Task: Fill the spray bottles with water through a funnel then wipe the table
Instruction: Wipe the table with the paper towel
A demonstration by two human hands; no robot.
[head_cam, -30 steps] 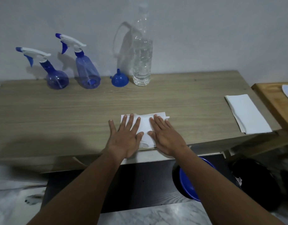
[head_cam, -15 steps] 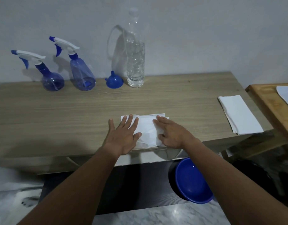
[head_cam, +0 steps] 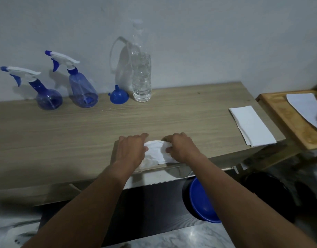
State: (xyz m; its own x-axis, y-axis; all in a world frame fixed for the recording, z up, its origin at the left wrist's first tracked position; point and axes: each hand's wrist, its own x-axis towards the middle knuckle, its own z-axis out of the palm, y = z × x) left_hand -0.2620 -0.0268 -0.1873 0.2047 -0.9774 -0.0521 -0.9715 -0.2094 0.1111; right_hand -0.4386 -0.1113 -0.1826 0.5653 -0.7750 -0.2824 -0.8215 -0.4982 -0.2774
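**Both hands bunch the tissue at the front edge**

Gripping with both hands, we gather the tissue (head_cam: 156, 153) at lower centre: left hand (head_cam: 131, 151) and right hand (head_cam: 181, 149) curl their fingers into it, crumpling it. It is light, soft and tears easily when wet, so we judge a wadded hold in one palm best. It lies just beside the table (head_cam: 82, 133) lip; open wood spreads behind. Far off, upper left, stand two spray bottles (head_cam: 82, 88), funnel (head_cam: 119, 96) and water bottle (head_cam: 141, 76).
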